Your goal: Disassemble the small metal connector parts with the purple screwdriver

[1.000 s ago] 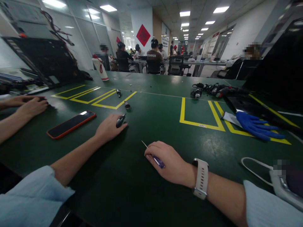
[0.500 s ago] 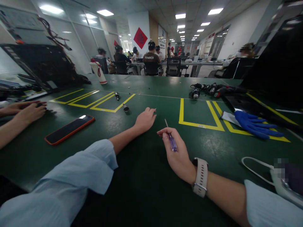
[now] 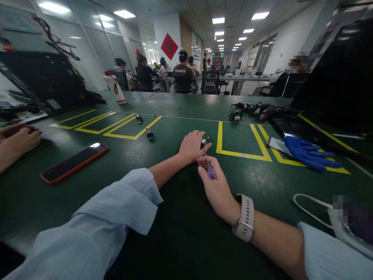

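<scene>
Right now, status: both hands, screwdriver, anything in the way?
Left hand holds metal part. Right hand holds screwdriver, pointing toward metal part. Phone lies left, apart from both hands.

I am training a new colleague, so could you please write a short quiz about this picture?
1. Which hand of the camera wearer holds the purple-handled screwdriver?
2. True or false: the blue glove is being worn.
3. The wearer's left hand holds: A) the phone, B) a small metallic part, C) the white cup?

Key: 1. The right hand. 2. False; it lies on the table. 3. B.
</scene>
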Action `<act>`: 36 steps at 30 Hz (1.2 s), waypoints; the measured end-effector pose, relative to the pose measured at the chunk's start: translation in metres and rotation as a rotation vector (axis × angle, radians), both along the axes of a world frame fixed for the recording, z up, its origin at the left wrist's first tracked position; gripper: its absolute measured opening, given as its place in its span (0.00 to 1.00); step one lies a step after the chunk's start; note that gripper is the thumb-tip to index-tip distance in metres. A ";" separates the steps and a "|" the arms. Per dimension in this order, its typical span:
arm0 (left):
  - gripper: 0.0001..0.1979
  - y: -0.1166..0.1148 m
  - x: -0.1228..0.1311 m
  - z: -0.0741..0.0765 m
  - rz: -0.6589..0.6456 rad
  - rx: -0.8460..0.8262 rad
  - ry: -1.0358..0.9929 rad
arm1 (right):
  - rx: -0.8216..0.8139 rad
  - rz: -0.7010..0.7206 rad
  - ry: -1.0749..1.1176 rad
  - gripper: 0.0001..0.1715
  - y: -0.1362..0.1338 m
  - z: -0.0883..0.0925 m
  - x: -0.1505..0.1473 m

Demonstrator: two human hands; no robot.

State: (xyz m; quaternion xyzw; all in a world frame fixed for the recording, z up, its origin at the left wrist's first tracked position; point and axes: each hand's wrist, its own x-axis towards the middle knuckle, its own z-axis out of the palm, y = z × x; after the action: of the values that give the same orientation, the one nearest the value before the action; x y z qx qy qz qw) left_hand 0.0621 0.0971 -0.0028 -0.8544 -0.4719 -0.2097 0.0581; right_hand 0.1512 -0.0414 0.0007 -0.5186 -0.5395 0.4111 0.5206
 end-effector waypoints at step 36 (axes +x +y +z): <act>0.21 -0.032 -0.112 0.005 -0.042 -0.064 0.033 | -0.020 0.090 0.114 0.07 -0.003 0.003 0.006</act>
State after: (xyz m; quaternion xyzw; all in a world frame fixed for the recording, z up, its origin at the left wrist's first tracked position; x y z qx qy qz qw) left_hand -0.0503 0.0655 0.0024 -0.8687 -0.4595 -0.1817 0.0341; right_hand 0.1570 -0.0446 0.0036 -0.4746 -0.5277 0.4681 0.5264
